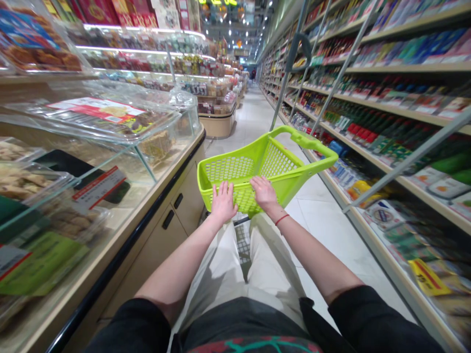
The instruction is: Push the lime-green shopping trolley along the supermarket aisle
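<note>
A lime-green plastic shopping basket with mesh walls and a long handle sits in front of me, seemingly on a wheeled frame. My left hand lies flat on its near rim, fingers spread. My right hand rests on the same rim just beside it, with a red thread on the wrist. Neither hand visibly closes around the rim. The basket's inside looks bare of goods. A grey wire rack shows below it, partly hidden by my legs.
A long glass display counter of packaged baked goods runs along the left. Tall shelves of bottles and boxes line the right. A tiled aisle floor stretches ahead between them, with a distant person at its far end.
</note>
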Motion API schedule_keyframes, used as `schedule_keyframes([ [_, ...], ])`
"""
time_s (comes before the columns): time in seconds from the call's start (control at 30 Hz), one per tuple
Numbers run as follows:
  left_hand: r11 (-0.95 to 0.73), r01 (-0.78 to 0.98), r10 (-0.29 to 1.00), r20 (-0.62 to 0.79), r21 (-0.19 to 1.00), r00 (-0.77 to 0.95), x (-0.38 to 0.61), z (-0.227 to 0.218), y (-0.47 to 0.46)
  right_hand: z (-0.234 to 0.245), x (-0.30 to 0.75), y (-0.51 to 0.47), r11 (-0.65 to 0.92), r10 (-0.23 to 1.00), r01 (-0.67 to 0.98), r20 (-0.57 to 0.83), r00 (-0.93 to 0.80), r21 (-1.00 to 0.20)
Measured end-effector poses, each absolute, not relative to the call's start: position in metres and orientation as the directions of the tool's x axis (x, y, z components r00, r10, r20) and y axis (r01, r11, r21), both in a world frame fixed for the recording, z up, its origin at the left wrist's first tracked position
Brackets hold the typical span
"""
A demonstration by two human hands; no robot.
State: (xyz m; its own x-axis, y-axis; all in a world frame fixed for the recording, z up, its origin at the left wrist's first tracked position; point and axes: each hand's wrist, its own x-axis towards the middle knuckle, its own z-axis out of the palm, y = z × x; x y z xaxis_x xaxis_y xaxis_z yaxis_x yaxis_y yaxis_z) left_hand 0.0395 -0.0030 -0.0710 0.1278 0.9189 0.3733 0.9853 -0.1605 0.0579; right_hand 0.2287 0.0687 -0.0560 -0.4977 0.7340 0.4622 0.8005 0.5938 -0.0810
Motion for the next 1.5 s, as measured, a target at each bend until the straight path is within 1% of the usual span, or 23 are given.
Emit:
schedule_keyframes([
  [0.07, -0.157, 0.986, 0.921, 0.371, 0.060, 0.124, 0.039, -0.071, -0.003, -0.049, 0.258, 0.076, 0.542, 0.752, 0.838, 0.481, -0.451, -0.063],
  [0.17, -0.151, 0.986, 0.922, 0.369, 0.065, 0.116, 0.040, -0.071, -0.002, -0.043, 0.292, 0.084, 0.454, 0.759, 0.889, 0.549, -0.350, -0.061],
  [0.23, -0.148, 0.987, 0.922, 0.372, 0.069, 0.112, 0.040, -0.071, -0.001, -0.044, 0.299, 0.085, 0.417, 0.753, 0.906, 0.585, -0.302, -0.069],
  [0.3, -0.143, 0.987, 0.921, 0.374, 0.070, 0.107, 0.041, -0.072, -0.001, -0.049, 0.291, 0.083, 0.408, 0.755, 0.909, 0.590, -0.286, -0.081],
  [0.43, -0.136, 0.989, 0.919, 0.380, 0.062, 0.103, 0.042, -0.073, -0.001, -0.064, 0.241, 0.071, 0.458, 0.774, 0.884, 0.531, -0.346, -0.091],
  [0.57, -0.135, 0.989, 0.920, 0.378, 0.057, 0.104, 0.040, -0.073, -0.002, -0.072, 0.195, 0.060, 0.588, 0.713, 0.806, 0.513, -0.479, -0.065],
  [0.7, -0.127, 0.990, 0.917, 0.387, 0.058, 0.095, 0.038, -0.075, -0.003, -0.069, 0.193, 0.059, 0.643, 0.678, 0.765, 0.498, -0.541, -0.046],
  [0.8, -0.122, 0.991, 0.912, 0.401, 0.057, 0.090, 0.036, -0.076, -0.003, -0.061, 0.218, 0.066, 0.638, 0.689, 0.769, 0.465, -0.556, -0.025],
  [0.87, -0.123, 0.991, 0.913, 0.398, 0.055, 0.091, 0.036, -0.076, -0.003, -0.055, 0.243, 0.072, 0.605, 0.708, 0.797, 0.464, -0.532, -0.010],
  [1.07, -0.106, 0.993, 0.929, 0.362, 0.048, 0.082, 0.037, -0.073, -0.004, -0.031, 0.315, 0.084, 0.444, 0.737, 0.896, 0.567, -0.367, 0.003],
  [1.23, -0.091, 0.994, 0.933, 0.354, 0.066, 0.062, 0.041, -0.070, -0.004, -0.032, 0.309, 0.085, 0.379, 0.757, 0.925, 0.584, -0.293, -0.026],
  [1.33, -0.088, 0.992, 0.934, 0.353, 0.090, 0.051, 0.044, -0.069, -0.002, -0.046, 0.273, 0.082, 0.417, 0.761, 0.908, 0.558, -0.332, -0.028],
  [1.4, -0.091, 0.990, 0.934, 0.354, 0.103, 0.049, 0.046, -0.069, -0.001, -0.055, 0.246, 0.078, 0.491, 0.748, 0.870, 0.530, -0.400, -0.037],
  [1.5, -0.093, 0.990, 0.932, 0.359, 0.105, 0.050, 0.048, -0.069, 0.000, -0.062, 0.216, 0.069, 0.553, 0.725, 0.832, 0.514, -0.458, -0.039],
])
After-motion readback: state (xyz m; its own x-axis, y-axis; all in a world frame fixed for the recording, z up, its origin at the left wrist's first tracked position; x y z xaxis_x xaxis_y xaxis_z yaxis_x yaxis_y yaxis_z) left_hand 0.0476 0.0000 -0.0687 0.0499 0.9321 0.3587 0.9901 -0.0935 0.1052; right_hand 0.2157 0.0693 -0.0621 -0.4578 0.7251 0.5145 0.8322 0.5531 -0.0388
